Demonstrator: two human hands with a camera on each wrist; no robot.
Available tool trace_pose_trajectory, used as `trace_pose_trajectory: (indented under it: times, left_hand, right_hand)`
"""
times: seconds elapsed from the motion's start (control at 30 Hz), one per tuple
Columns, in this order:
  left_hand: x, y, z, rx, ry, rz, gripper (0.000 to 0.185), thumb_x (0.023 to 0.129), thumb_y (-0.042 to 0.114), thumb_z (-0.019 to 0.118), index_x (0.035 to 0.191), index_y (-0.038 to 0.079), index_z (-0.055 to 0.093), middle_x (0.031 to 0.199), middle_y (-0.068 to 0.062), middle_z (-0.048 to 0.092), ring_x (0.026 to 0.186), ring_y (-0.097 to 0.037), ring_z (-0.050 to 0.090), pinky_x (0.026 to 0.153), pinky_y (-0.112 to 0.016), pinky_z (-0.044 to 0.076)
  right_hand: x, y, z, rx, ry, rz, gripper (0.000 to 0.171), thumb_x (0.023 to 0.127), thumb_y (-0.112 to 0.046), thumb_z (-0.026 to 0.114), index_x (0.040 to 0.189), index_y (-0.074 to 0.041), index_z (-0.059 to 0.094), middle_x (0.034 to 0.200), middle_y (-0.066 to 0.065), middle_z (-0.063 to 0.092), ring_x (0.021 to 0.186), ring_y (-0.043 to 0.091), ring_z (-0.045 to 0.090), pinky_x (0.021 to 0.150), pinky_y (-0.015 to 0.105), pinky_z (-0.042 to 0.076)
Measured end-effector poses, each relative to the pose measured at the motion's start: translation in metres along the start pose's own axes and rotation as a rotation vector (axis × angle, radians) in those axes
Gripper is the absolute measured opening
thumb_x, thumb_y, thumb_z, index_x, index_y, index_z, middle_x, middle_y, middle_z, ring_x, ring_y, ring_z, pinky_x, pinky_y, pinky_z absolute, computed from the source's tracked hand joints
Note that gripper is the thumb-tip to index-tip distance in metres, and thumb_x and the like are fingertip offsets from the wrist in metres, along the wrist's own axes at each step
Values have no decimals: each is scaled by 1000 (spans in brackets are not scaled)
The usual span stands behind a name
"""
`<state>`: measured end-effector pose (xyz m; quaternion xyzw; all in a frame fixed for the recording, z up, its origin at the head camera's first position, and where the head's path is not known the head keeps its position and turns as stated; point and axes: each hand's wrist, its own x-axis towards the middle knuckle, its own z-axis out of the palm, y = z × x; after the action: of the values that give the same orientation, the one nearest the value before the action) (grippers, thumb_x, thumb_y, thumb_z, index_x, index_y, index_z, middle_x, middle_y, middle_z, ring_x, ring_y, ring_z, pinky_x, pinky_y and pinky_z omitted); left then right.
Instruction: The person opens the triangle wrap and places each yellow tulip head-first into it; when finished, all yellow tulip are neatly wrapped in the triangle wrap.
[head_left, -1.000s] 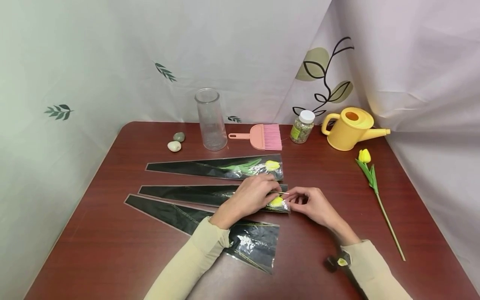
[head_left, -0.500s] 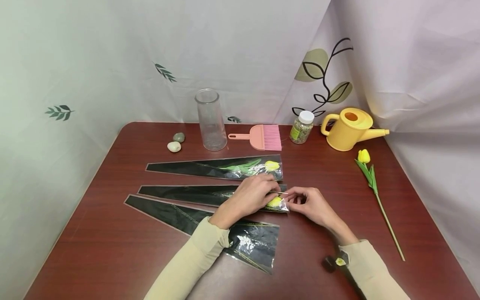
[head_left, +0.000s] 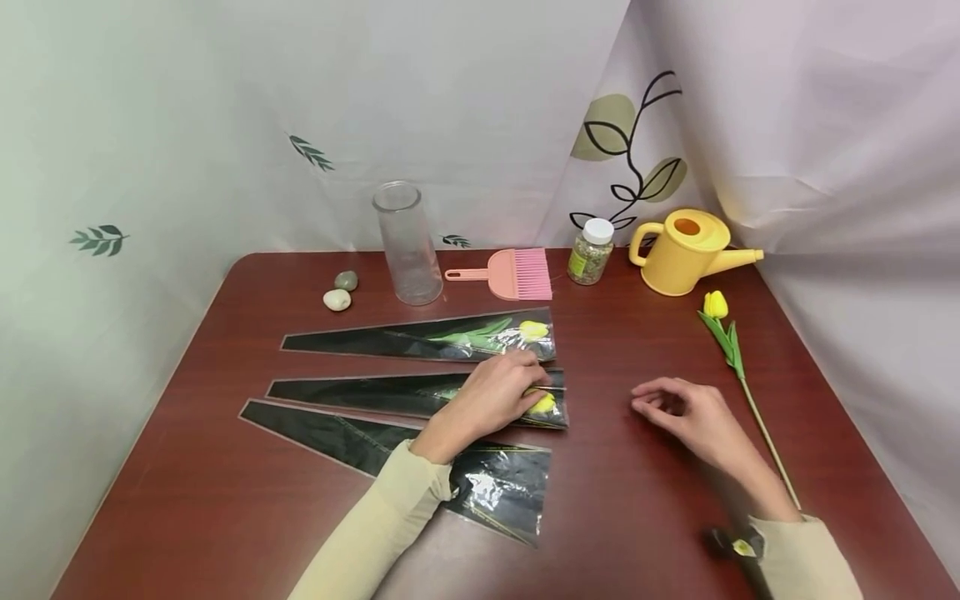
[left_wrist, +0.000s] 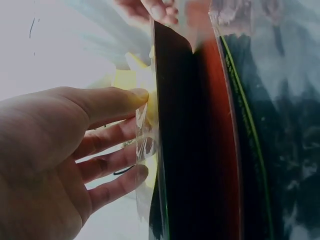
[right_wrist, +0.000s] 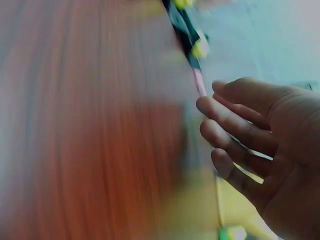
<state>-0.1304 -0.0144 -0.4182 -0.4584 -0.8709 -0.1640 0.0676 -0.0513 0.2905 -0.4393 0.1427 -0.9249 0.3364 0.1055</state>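
In the head view, my left hand [head_left: 491, 402] pinches the clear film of the middle flower sleeve [head_left: 360, 395], over the yellow tulip [head_left: 542, 403] inside it. The left wrist view has thumb and fingers on either side of the film, beside the sleeve's black back [left_wrist: 177, 130]. My right hand [head_left: 701, 423] hovers apart to the right, fingers loosely bent and holding nothing. Behind the left hand lies another black-backed sleeve [head_left: 352, 342] with a tulip in it. A flat, wider sleeve [head_left: 315, 429] lies in front, partly under the left forearm.
A loose yellow tulip [head_left: 737, 367] lies at the right, its stem end near the right sleeve. Along the back stand a clear vase [head_left: 408, 246], a jar [head_left: 590, 254] and a yellow watering can [head_left: 678, 262]. A pink brush and dustpan [head_left: 510, 275] and two stones [head_left: 337, 300] lie there too.
My right hand has let go of the sleeve's open end and moved right, toward the loose tulip. The left hand keeps its hold. The head view has shifted slightly.
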Motion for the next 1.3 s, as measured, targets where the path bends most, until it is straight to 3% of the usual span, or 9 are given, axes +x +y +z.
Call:
trace_pose_trajectory:
  times: [0.13, 0.3, 0.5, 0.63, 0.77, 0.93, 1.3]
  left_hand:
    - [0, 2, -2, 0, 7, -5, 17, 92, 27, 70, 104, 17, 75, 97, 5, 61, 91, -13, 57, 78, -28, 49]
    - [-9, 8, -10, -17, 61, 6, 14, 92, 25, 70, 103, 16, 74, 97, 6, 61, 92, -12, 57, 80, -29, 49]
    - [-48, 21, -18, -66, 15, 89, 12, 90, 24, 72, 99, 16, 74, 93, 9, 61, 87, -10, 57, 80, -29, 50]
    - [-74, 25, -19, -65, -49, 108, 15, 88, 25, 75, 100, 16, 73, 93, 8, 59, 88, -11, 56, 79, -30, 49]
    - [-88, 27, -15, -57, -91, 86, 22, 86, 26, 77, 105, 15, 73, 97, 7, 57, 89, -12, 53, 78, -31, 48]
    - [-92, 26, -8, -49, -97, 74, 24, 83, 27, 79, 105, 17, 74, 96, 8, 55, 88, -11, 51, 75, -31, 47]
    - [-90, 23, 2, -74, 6, 143, 9, 80, 23, 80, 84, 19, 74, 91, 9, 58, 85, -9, 52, 75, -26, 47]
  right_hand:
    - [-18, 14, -29, -83, 92, 90, 15, 82, -14, 80, 95, -20, 75, 80, -13, 69, 67, 2, 61, 63, 14, 44]
    - [-34, 23, -61, -147, 162, 199, 14, 84, -19, 79, 97, -21, 75, 83, -7, 72, 68, -1, 58, 62, 14, 41]
    - [-38, 32, -77, -199, 211, 258, 14, 84, -15, 78, 98, -15, 75, 80, 1, 71, 66, -10, 55, 60, 13, 41]
    - [-39, 42, -83, -283, 239, 335, 13, 87, -19, 74, 97, -13, 74, 77, 2, 69, 61, -9, 49, 54, 23, 39]
    - [-41, 54, -85, -324, 223, 438, 18, 88, -26, 71, 96, -11, 73, 77, 2, 68, 64, 9, 53, 53, 33, 36]
    - [-38, 62, -85, -313, 141, 492, 23, 87, -31, 73, 94, -9, 73, 75, 2, 69, 72, 26, 59, 57, 37, 36]
    - [-32, 65, -87, -304, 46, 548, 27, 87, -36, 73, 92, -9, 74, 77, 4, 70, 74, 30, 59, 53, 33, 37]
